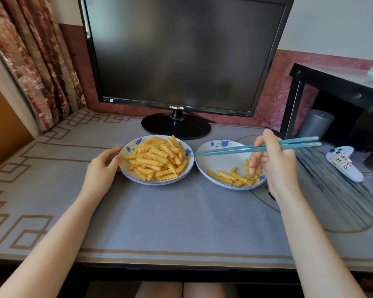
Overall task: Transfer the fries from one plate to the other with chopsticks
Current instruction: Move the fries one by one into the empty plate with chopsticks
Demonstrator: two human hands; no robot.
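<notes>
On the grey table mat (181,222), the left hand (105,166) grips the outer rim of the left plate (129,145), thumb on the edge, and that plate is heaped with most of the fries (157,158). The right hand (276,166) hangs over the right plate (215,164), which sits just beside the other and holds a few fries along its near side. Its fingers pinch blue chopsticks (228,149), whose tips lie close together and carry nothing, at the gap between the plates. Behind stands a dark monitor (181,50), with a white controller (342,162) off right.
</notes>
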